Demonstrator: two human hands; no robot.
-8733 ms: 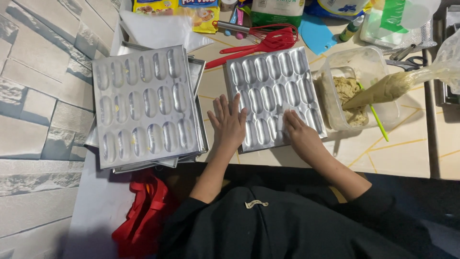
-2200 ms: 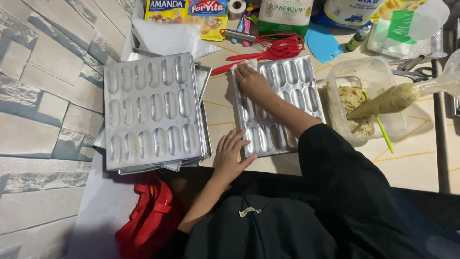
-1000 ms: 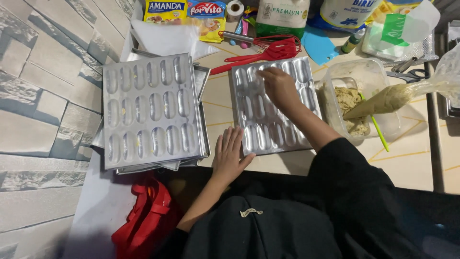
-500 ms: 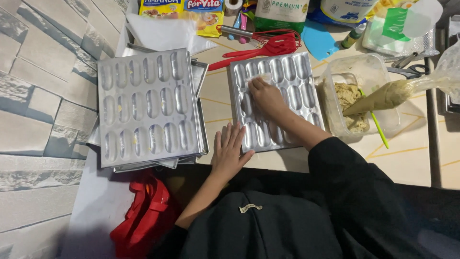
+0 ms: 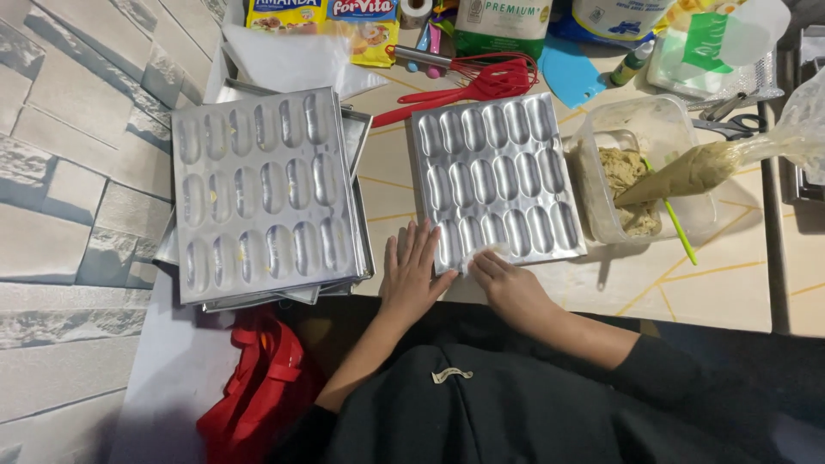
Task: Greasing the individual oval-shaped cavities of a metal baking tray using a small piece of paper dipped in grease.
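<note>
- A metal mould tray [image 5: 494, 180] with three rows of oval hollows is seen flat on the table [image 5: 730, 283].
- The left hand [image 5: 412, 275] is laid flat, fingers spread, against the tray's near left corner.
- A small pale wad [image 5: 481, 254] is pressed by the right hand [image 5: 507, 279] into the near row of hollows.
- A second, like tray [image 5: 258, 193] is stacked on others to the left.
- A clear tub [image 5: 640, 167] of dough and a filled piping bag [image 5: 705, 167] are seen just right of the tray.
- A red whisk [image 5: 481, 82] is laid beyond it.
</note>
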